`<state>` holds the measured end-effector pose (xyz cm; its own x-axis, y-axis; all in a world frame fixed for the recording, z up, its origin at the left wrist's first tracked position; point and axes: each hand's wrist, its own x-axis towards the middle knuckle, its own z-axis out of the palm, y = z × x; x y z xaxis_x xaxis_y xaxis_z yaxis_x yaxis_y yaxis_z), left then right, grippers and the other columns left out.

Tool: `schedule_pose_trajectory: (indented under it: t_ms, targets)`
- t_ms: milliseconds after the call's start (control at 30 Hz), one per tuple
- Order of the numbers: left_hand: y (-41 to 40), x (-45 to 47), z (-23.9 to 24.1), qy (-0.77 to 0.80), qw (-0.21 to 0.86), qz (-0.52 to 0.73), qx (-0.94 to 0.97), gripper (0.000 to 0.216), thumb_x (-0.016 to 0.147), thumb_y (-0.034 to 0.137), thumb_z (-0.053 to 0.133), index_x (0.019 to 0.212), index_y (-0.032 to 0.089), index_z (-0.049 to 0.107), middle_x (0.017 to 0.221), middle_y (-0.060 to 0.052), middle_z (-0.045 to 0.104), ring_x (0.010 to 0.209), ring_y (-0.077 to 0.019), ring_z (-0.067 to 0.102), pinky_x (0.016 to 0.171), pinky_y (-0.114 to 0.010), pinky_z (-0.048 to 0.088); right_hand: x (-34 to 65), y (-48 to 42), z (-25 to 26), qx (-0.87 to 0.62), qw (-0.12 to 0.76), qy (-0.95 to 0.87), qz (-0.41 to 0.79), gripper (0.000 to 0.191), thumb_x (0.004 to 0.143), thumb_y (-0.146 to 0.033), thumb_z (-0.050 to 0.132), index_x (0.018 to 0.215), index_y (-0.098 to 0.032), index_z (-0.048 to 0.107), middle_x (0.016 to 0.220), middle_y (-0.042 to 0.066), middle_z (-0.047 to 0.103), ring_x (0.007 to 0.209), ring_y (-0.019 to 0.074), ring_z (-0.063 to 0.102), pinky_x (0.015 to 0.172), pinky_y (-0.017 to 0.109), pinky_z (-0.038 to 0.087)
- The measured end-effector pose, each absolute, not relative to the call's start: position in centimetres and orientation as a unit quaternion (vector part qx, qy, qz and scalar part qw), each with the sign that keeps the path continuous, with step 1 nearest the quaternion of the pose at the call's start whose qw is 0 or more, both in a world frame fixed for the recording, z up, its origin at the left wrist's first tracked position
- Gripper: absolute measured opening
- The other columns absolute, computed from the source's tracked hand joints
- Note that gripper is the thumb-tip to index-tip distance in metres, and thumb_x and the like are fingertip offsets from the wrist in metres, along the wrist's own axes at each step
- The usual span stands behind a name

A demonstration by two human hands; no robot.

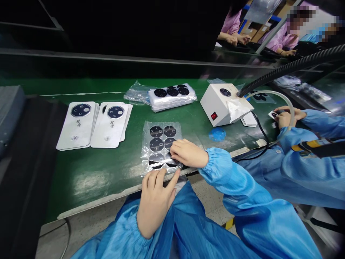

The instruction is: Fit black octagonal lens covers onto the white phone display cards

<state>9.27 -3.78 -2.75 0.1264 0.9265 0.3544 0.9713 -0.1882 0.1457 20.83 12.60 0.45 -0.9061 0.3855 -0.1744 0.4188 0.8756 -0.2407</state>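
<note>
On the green bench lies a clear plastic sheet [146, 144] with several black octagonal camera-lens covers [156, 144] in two columns. My left hand [155, 201] rests at the sheet's lower edge, fingers stretched out and thumb apart, holding nothing. Over the lower right cover my right hand [188, 153] is closed, its fingers curled down; what the fingertips pinch is hidden. To the left lie two stacks of white phone back panels [75, 126], printed with dark lettering and a camera pattern. Behind the sheet sits a wrapped pack of more black covers [172, 97].
Right of the sheet stands a white box [217, 104] with a red switch and a black ribbed hose [291, 64]. A blue round film [217, 134] lies before it. A co-worker's hands [287, 117] hold a small part at right. A dark block [25, 162] bounds the left.
</note>
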Motion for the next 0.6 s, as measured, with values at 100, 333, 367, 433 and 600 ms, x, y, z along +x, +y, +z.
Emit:
schedule_pose_trajectory:
  t_ms: [100,333,367,433,600]
  targets:
    - [-3.9,9.4,-2.7,-0.642,0.056,-0.181,-0.743,0.045,0.079,0.019,0.062,0.122,0.031,0.059,0.105,-0.014,0.057,0.096,-0.0308,0.051,0.085,-0.053,0.046,20.2,13.6,0.5,0.206,0.072,0.969,-0.120,0.011,0.092,-0.021,0.048,0.090,-0.015,0.056,0.093,0.007,0.058,0.086,0.0186,0.049,0.073,0.030,0.034]
    - [-3.9,9.6,-2.8,-0.653,0.044,-0.182,-0.734,0.049,0.077,0.021,0.064,0.124,0.032,0.057,0.106,-0.014,0.056,0.099,-0.0297,0.050,0.089,-0.053,0.043,18.2,16.7,0.7,0.223,0.084,0.967,-0.086,0.011,0.093,-0.023,0.048,0.094,-0.016,0.055,0.100,0.007,0.058,0.089,0.0183,0.054,0.070,0.028,0.037]
    - [-3.9,9.6,-2.9,-0.653,0.043,-0.183,-0.733,0.049,0.077,0.021,0.064,0.124,0.033,0.057,0.106,-0.014,0.055,0.098,-0.0294,0.050,0.089,-0.053,0.043,17.9,17.2,0.7,0.226,0.084,0.967,-0.084,0.011,0.093,-0.023,0.047,0.095,-0.016,0.055,0.101,0.007,0.058,0.089,0.0181,0.054,0.068,0.027,0.036]
    - [-3.9,9.6,-2.9,-0.654,0.041,-0.186,-0.732,0.050,0.077,0.022,0.065,0.125,0.033,0.056,0.105,-0.013,0.055,0.098,-0.0289,0.049,0.088,-0.053,0.043,17.2,18.0,0.8,0.233,0.085,0.965,-0.083,0.010,0.093,-0.024,0.047,0.096,-0.017,0.055,0.102,0.006,0.058,0.088,0.0176,0.056,0.065,0.027,0.036]
    - [-4.2,9.7,-3.1,-0.657,0.038,-0.201,-0.725,0.050,0.076,0.024,0.066,0.124,0.032,0.057,0.105,-0.013,0.055,0.098,-0.0285,0.049,0.088,-0.053,0.042,15.7,19.7,1.0,0.256,0.089,0.958,-0.095,0.013,0.093,-0.025,0.047,0.099,-0.017,0.056,0.102,0.004,0.059,0.081,0.0157,0.057,0.064,0.027,0.041]
